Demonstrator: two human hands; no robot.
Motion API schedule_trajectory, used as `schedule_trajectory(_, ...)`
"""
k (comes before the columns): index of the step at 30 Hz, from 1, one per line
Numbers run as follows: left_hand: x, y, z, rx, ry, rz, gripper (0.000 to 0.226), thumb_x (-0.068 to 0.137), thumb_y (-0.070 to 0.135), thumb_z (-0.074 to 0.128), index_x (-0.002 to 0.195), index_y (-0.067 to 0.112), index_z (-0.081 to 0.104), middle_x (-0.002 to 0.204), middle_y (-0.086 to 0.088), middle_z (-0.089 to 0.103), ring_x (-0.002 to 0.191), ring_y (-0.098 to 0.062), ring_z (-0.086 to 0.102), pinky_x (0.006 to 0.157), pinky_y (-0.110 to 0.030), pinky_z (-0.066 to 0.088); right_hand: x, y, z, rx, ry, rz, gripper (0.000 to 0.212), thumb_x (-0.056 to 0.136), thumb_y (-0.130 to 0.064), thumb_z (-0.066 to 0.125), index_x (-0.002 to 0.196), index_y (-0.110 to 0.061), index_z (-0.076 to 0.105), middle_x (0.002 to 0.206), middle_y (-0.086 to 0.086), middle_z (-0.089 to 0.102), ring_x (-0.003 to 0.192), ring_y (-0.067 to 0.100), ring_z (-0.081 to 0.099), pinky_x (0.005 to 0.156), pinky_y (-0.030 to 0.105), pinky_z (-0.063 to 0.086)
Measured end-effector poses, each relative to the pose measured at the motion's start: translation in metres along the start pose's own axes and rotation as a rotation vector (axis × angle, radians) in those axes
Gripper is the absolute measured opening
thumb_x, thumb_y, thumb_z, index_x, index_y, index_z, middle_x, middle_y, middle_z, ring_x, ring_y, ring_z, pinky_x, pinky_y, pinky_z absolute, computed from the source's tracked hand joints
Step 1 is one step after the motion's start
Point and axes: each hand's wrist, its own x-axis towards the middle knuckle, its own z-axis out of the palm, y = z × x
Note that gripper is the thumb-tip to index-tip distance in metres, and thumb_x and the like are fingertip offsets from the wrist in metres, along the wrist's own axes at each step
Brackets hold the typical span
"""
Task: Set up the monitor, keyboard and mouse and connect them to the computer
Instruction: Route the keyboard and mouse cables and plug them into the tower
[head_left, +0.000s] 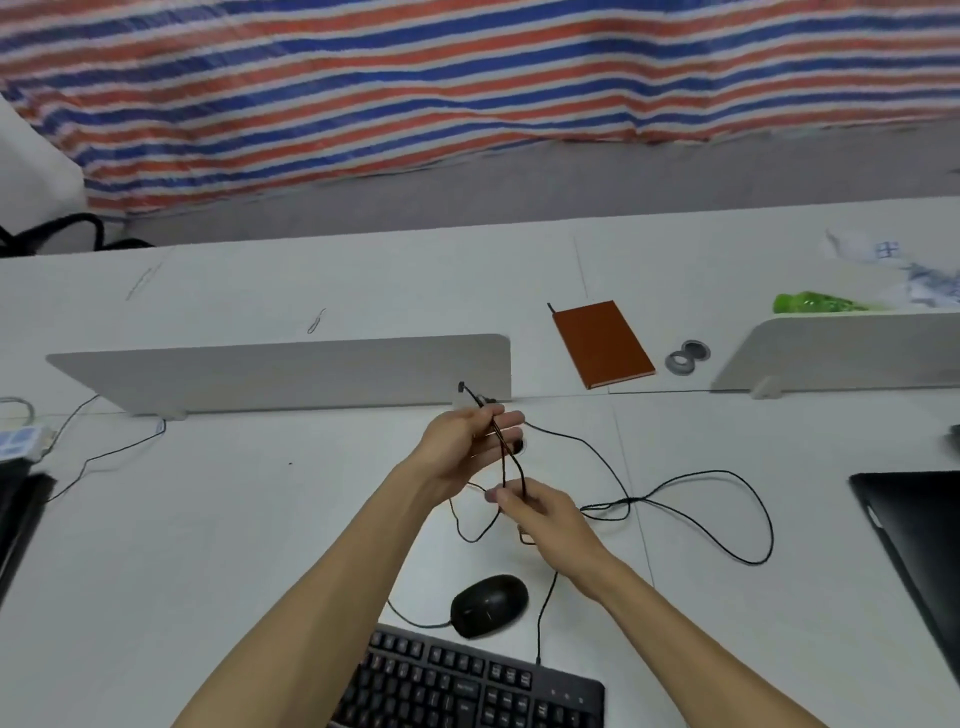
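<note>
Over the middle of the white desk (234, 519), my left hand (467, 441) holds a bundle of thin black cable (511, 467), with a plug end sticking up past the fingers. Just below, my right hand (540, 512) pinches the same strands. More of this cable trails right in loose loops (727, 514) on the desk. A black mouse (488, 605) lies near me, its wire running left. A black keyboard (467, 686) sits at the bottom edge, its cord rising toward my right hand. A black flat panel (914, 540), perhaps the monitor, lies at the right edge.
A low white divider (291, 374) stands behind my hands, another divider (841, 353) at the right. A brown notebook (602, 343) and two grey rings (687, 356) lie between them. A green bottle (815, 302) and plastic bag sit far right. Dark equipment and a thin wire lie at left.
</note>
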Motion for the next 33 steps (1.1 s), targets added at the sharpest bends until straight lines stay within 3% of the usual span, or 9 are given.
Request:
schedule_trajectory(6, 0.011, 0.025, -0.006, 0.243, 0.098, 0.091, 0.024, 0.108, 0.021, 0.04, 0.121, 0.013, 0.059, 0.103, 0.006, 0.077, 0.094, -0.016, 0.071, 0.086, -0.033, 0.053, -0.003, -0.017, -0.024, -0.076, 0.129, 0.038, 0.04, 0.103, -0.038, 0.047, 0.075, -0.011, 0.056, 0.072, -0.001, 0.074, 0.079, 0.007, 0.065, 0.078, 0.024, 0.04)
schedule_trajectory(11, 0.019, 0.037, -0.022, 0.275, 0.264, 0.188, 0.025, 0.107, 0.022, 0.041, 0.122, 0.012, 0.059, 0.102, 0.008, 0.076, 0.09, -0.016, 0.067, 0.081, -0.032, 0.048, -0.014, 0.004, -0.051, -0.112, 0.155, 0.046, 0.044, 0.102, -0.039, 0.05, 0.067, -0.016, 0.039, 0.053, -0.006, 0.047, 0.056, 0.012, 0.049, 0.068, 0.029, 0.04)
schedule_trajectory(13, 0.017, 0.029, -0.024, 0.339, 0.232, 0.168, 0.026, 0.106, 0.028, 0.044, 0.121, 0.015, 0.061, 0.103, 0.008, 0.076, 0.096, -0.017, 0.07, 0.086, -0.035, 0.051, -0.013, 0.011, -0.057, 0.071, 0.247, 0.071, 0.041, 0.103, -0.037, 0.05, 0.07, -0.017, 0.036, 0.057, -0.005, 0.035, 0.054, 0.013, 0.034, 0.058, 0.026, 0.033)
schedule_trajectory(16, 0.011, -0.004, -0.017, 0.47, 0.113, 0.048, 0.028, 0.1, 0.04, 0.053, 0.119, 0.021, 0.063, 0.108, 0.007, 0.075, 0.105, -0.017, 0.068, 0.094, -0.039, 0.052, -0.01, 0.005, -0.063, 0.585, 0.424, 0.115, 0.039, 0.105, -0.03, 0.048, 0.069, -0.018, 0.035, 0.059, -0.003, 0.021, 0.05, 0.013, 0.018, 0.054, 0.027, 0.028)
schedule_trajectory(21, -0.005, -0.09, 0.012, 0.707, -0.16, -0.071, 0.044, 0.096, 0.058, 0.05, 0.12, 0.025, 0.066, 0.118, 0.009, 0.069, 0.116, -0.011, 0.059, 0.095, -0.029, 0.046, 0.001, -0.019, -0.081, 1.238, 0.526, 0.11, 0.039, 0.107, -0.029, 0.042, 0.069, -0.018, 0.039, 0.053, -0.005, 0.023, 0.04, 0.011, 0.021, 0.058, 0.026, 0.031)
schedule_trajectory(25, -0.015, -0.131, 0.034, 0.801, -0.274, -0.031, 0.066, 0.079, 0.081, 0.053, 0.118, 0.028, 0.067, 0.12, 0.013, 0.067, 0.118, -0.008, 0.057, 0.102, -0.025, 0.041, 0.005, -0.044, -0.11, 1.454, 0.572, 0.058, 0.037, 0.105, -0.015, 0.035, 0.068, -0.017, 0.034, 0.055, -0.003, 0.028, 0.043, 0.013, 0.027, 0.06, 0.025, 0.036)
schedule_trajectory(27, -0.01, -0.131, 0.041, 0.85, -0.161, 0.114, 0.055, 0.081, 0.069, 0.065, 0.123, 0.034, 0.059, 0.124, 0.016, 0.059, 0.119, -0.007, 0.054, 0.101, -0.024, 0.041, 0.002, -0.055, -0.124, 1.495, 0.587, 0.036, 0.038, 0.105, -0.013, 0.031, 0.068, -0.016, 0.033, 0.054, -0.002, 0.028, 0.041, 0.014, 0.027, 0.057, 0.025, 0.037)
schedule_trajectory(30, 0.002, -0.11, 0.061, 0.897, -0.106, 0.295, 0.064, 0.083, 0.061, 0.067, 0.14, 0.043, 0.045, 0.131, 0.017, 0.046, 0.124, -0.003, 0.043, 0.107, -0.026, 0.037, -0.006, -0.064, -0.134, 1.558, 0.562, 0.032, 0.038, 0.107, -0.017, 0.034, 0.069, -0.016, 0.035, 0.051, -0.002, 0.03, 0.035, 0.014, 0.03, 0.05, 0.024, 0.039)
schedule_trajectory(33, 0.008, -0.089, 0.093, 1.037, -0.286, 0.315, 0.031, 0.094, 0.057, 0.053, 0.104, 0.036, 0.073, 0.113, 0.02, 0.065, 0.112, 0.0, 0.053, 0.103, -0.035, 0.046, -0.012, -0.065, -0.145, 1.59, 0.512, 0.025, 0.038, 0.108, -0.02, 0.036, 0.07, -0.015, 0.037, 0.051, -0.003, 0.032, 0.035, 0.012, 0.028, 0.044, 0.022, 0.04)
